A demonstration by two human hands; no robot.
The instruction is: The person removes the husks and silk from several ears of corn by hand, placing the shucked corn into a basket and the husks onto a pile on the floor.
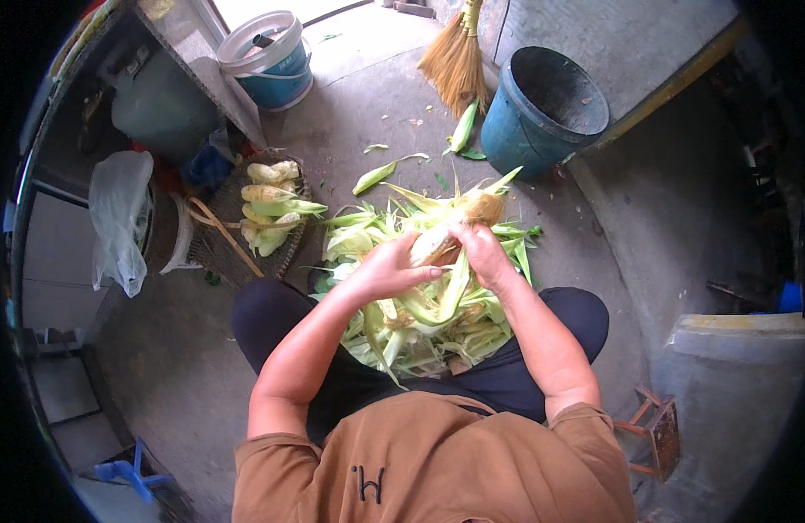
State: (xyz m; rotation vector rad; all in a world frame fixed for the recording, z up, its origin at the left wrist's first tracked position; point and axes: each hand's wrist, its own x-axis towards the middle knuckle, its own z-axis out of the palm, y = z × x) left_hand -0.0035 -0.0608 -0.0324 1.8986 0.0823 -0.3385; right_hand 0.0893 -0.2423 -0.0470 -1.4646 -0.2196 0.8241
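Note:
An ear of corn [433, 243], partly husked, is held between both hands over a heap of green husks [356, 235] that lies between the knees. My left hand [392, 267] is around its lower end. At its upper end, beside the brown silk [484, 208], my right hand [482, 256] grips the ear and its husk, and a long strip of husk hangs below. Several peeled or partly peeled ears [268, 194] rest in a woven basket [292, 252] to the left.
A blue bucket [526, 137] stands at the upper right beside a straw broom [456, 62]. Another bucket [278, 78] stands at the upper left. Loose husks [376, 176] lie on the floor. A plastic bag [120, 216] hangs at the left; a wooden stool [664, 438] is at the lower right.

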